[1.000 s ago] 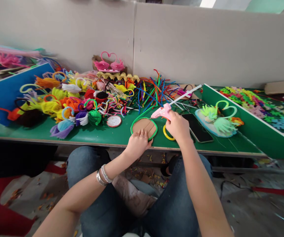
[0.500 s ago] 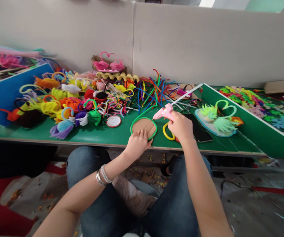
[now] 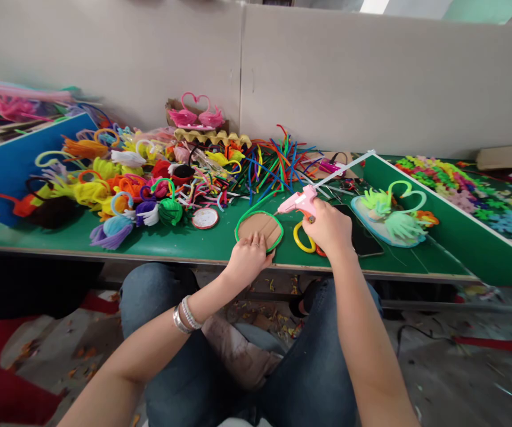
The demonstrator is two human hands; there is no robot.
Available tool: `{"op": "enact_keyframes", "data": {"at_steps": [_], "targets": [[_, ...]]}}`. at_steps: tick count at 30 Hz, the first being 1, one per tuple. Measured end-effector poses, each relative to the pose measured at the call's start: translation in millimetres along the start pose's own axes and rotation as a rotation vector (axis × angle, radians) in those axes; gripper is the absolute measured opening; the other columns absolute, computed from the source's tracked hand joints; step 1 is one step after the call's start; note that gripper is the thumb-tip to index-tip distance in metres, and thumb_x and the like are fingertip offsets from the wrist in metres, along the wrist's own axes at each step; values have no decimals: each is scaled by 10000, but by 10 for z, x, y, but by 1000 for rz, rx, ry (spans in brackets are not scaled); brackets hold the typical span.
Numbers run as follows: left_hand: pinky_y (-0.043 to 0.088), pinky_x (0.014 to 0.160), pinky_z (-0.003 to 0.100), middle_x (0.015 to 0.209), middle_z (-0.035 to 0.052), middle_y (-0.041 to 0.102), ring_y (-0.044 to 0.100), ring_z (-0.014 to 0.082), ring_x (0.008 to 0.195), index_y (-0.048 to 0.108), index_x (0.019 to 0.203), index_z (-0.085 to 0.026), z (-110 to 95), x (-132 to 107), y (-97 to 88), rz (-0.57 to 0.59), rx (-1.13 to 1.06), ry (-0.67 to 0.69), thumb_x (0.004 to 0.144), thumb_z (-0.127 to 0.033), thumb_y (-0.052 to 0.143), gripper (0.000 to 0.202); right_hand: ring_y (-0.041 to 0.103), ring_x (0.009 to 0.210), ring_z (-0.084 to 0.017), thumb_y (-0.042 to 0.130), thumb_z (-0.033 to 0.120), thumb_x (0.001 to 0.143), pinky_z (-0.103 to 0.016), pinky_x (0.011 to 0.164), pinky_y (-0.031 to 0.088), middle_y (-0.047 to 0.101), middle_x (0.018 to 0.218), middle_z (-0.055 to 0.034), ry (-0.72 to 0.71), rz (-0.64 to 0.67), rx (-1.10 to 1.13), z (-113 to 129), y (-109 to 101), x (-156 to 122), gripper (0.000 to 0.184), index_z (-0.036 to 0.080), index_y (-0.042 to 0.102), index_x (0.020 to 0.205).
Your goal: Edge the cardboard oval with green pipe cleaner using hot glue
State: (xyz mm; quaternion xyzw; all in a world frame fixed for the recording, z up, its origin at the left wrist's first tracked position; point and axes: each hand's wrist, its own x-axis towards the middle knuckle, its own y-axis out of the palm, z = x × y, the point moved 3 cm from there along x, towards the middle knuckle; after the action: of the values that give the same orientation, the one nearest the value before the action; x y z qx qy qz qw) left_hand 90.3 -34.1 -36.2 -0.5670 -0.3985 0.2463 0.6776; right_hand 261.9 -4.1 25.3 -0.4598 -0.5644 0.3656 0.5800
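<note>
A round cardboard disc (image 3: 258,225) lies near the table's front edge, rimmed with a green pipe cleaner (image 3: 239,222) whose loose end trails off towards the back right. My left hand (image 3: 251,252) is closed on its near edge, fingers pressed on top of the cardboard. A pink hot glue gun (image 3: 299,201) with a long pale glue stick out of its rear is gripped in my right hand (image 3: 330,228). Its nozzle points left, just off the disc's upper right rim. Beside that hand lie yellow-handled scissors (image 3: 302,238), partly hidden, and a dark phone (image 3: 366,240).
Pipe-cleaner swans and bundles (image 3: 104,190) crowd the left side. Behind the disc spread loose pipe cleaners (image 3: 277,163). A small white lid (image 3: 204,218) sits left of the disc. Pale green swans on a base (image 3: 391,219) stand by the right green divider (image 3: 438,219).
The glue gun in my right hand has shifted slightly right and up, its nozzle drawing away from the disc's rim. My left hand stays on the disc.
</note>
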Motion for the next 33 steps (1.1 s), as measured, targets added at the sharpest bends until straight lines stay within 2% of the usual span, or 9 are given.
{"op": "enact_keyframes", "data": {"at_steps": [4, 10, 17, 33], "targets": [[520, 815, 359, 1189, 253, 613, 651, 281, 1011, 581, 1167, 25, 1, -1, -3, -2, -4, -7, 905, -323, 457, 453, 636, 868, -245, 497, 351, 850, -291, 573, 365, 668, 1011, -107, -31, 13, 24, -15, 39, 17, 338, 145, 534, 1115], [508, 807, 357, 1165, 247, 629, 650, 280, 1006, 593, 1147, 9, -3, -2, 5, -41, -5, 3, 899, -318, 462, 431, 627, 882, -233, 494, 296, 860, -279, 609, 379, 655, 1022, -120, -95, 50, 40, 16, 113, 32, 331, 140, 501, 1151], [501, 820, 354, 1186, 251, 616, 646, 278, 1019, 586, 1156, 14, -3, -4, 8, -22, -9, -7, 902, -312, 454, 434, 612, 897, -235, 473, 254, 862, -284, 620, 377, 642, 1054, -119, -116, 68, 50, 84, 136, 27, 351, 149, 475, 1197], [516, 835, 362, 1177, 254, 619, 641, 289, 1041, 589, 1165, 7, -1, -11, 4, -33, -21, -7, 903, -315, 470, 432, 616, 881, -230, 456, 184, 821, -292, 618, 378, 643, 1080, -105, -85, 52, 43, 47, 40, 7, 427, 171, 485, 1247]]}}
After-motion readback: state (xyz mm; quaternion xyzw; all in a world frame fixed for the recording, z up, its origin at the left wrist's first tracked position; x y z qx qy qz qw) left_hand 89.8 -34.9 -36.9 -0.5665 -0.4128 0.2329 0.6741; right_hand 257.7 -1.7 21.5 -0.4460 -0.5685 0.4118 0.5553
